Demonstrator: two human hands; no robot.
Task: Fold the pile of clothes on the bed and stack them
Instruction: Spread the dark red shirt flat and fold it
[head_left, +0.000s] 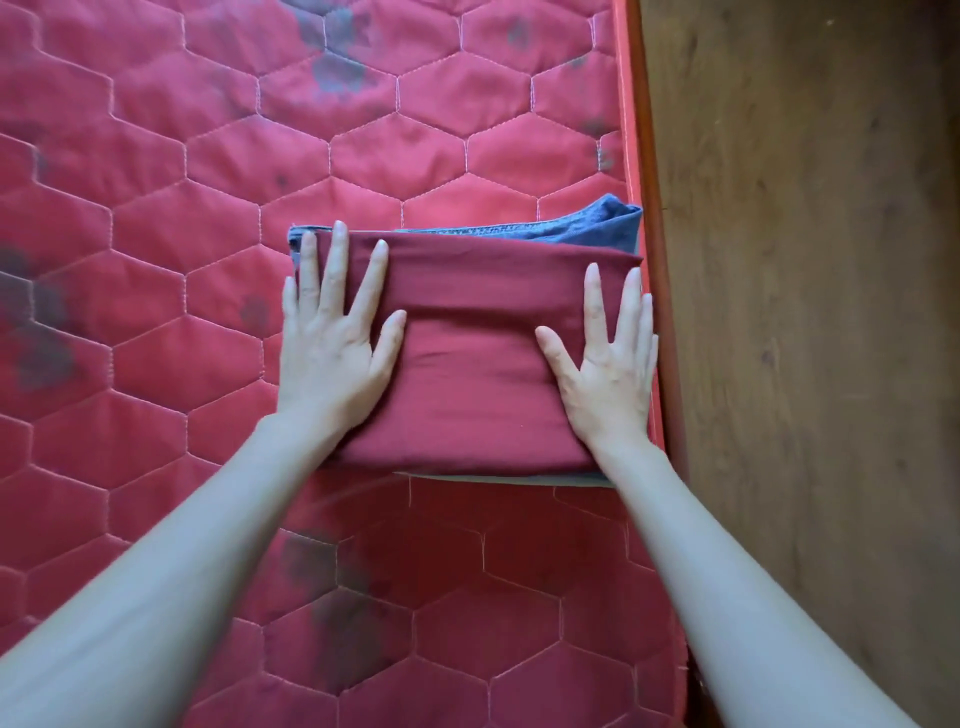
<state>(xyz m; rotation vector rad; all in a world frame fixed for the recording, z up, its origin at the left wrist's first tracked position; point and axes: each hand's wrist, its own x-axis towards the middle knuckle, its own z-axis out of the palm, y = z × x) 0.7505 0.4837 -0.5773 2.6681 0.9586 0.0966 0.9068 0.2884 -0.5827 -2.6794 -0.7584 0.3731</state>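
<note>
1. Nearest the camera, your two bare forearms reach forward over the red quilted mattress (156, 291), whose hexagon stitching carries dark blotches in several places.
2. On the folded maroon garment (467, 358), your left hand (332, 343) lies flat at its left end, fingers straight and spread apart, the thumb angled inward across the cloth.
3. At the opposite end, your right hand (608, 364) presses down the same way, fingers straight and fanned, the little finger right at the garment's right edge.
4. Between your hands the maroon garment tops the stack, its long axis running left to right across the frame, with a fold line crossing it partway up.
5. Under its near edge a thin grey layer (498, 478) shows as a narrow strip; what that piece is cannot be told.
6. Beyond its far edge, folded blue denim (587, 226) sticks out from beneath, bulging higher toward the right.
7. Alongside the stack, which sits at the mattress's right edge, an orange border (631, 104) meets a brown wooden surface (805, 260) filling the right of the frame.
</note>
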